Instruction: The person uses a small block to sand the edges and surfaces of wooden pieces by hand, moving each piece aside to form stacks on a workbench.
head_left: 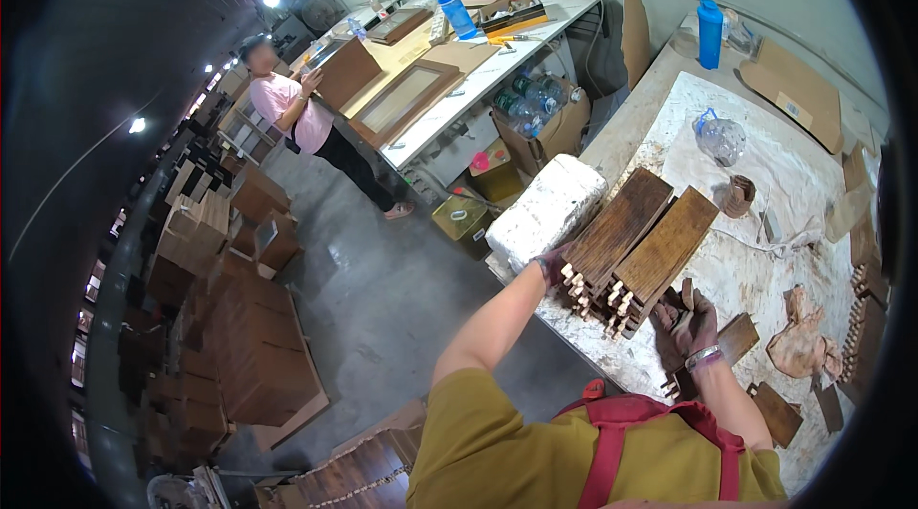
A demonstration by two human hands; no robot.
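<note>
We are working over a stack of brown wooden boards (669,241), which is lying in front of us on a white-topped table (755,265), its pale pegs (579,289) pointing toward seven o'clock. Taking the stack as the dial's centre, our left hand (551,267) is touching its side at nine o'clock; the boards are hiding most of its fingers, so we cannot tell how far open it is or whether it is gripping anything. Our right hand (702,325) is hovering close beside the stack at five o'clock, its fingers curling partway closed around a small brown piece (687,294). A white block (550,211) is sitting just beside the stack at ten o'clock. A brown roll (738,195) is standing at two, and a clear plastic jug (720,140) is resting at one. A crumpled, stained cloth (799,345) is lying at four, while a loose board (776,415) is resting at five. Well away at ten o'clock, a co-worker in a pink shirt (287,108) is standing beside a brown panel (352,77).
</note>
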